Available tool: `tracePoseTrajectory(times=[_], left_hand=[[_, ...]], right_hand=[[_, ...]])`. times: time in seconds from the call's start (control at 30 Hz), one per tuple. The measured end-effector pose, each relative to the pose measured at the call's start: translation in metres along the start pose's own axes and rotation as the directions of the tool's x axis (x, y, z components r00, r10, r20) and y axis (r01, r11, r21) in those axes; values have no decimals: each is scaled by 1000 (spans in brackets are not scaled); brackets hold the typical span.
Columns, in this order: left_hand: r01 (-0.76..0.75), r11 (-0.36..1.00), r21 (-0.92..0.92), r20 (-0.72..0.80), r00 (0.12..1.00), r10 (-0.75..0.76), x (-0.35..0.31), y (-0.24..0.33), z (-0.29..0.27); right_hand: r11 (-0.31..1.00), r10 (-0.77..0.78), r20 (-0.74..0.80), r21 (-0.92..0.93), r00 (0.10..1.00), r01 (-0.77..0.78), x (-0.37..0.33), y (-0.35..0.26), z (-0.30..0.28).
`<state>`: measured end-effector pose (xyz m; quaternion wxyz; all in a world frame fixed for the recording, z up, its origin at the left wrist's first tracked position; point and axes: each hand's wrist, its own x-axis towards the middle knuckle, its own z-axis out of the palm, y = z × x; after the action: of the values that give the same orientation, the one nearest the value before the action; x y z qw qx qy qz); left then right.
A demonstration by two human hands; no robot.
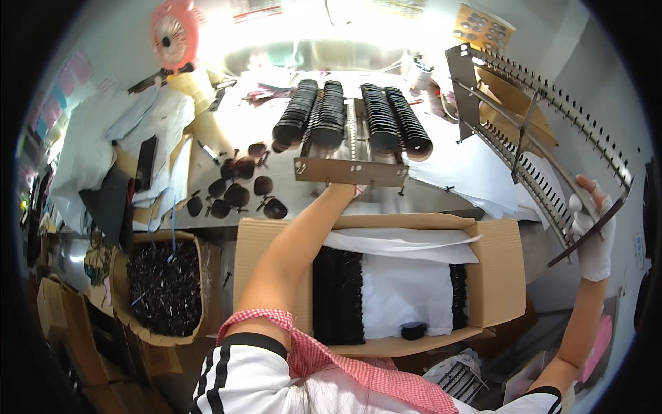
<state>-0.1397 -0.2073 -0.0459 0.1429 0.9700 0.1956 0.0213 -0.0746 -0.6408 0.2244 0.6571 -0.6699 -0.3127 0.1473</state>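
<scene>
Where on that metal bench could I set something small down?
Bare metal shows between the loose dark lenses and the loaded rack; another patch lies right of the rack's near end, beside the white papers. The far left is crowded with heaped pale sheets.

A workshop: metal bench (286,194), slotted racks (338,172) and rows of dark lenses (328,134)
</scene>
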Motion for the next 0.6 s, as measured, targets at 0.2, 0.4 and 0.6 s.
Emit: tracePoseTrajectory(times=[0.2,0.4,0.6], left_hand=[[-341,940,-18,539,788,297,-35,-14,1],[-782,578,235,443,615,653,-33,2,-30],[-323,841,-434,-324,927,189,-129,-12,-102]], right_hand=[[1000,-9,15,6,1000,9,73,-32,55],[996,-88,135,-11,987,90,111,-58,125],[969,-110,118,-209,987,133,107,-97,203]])
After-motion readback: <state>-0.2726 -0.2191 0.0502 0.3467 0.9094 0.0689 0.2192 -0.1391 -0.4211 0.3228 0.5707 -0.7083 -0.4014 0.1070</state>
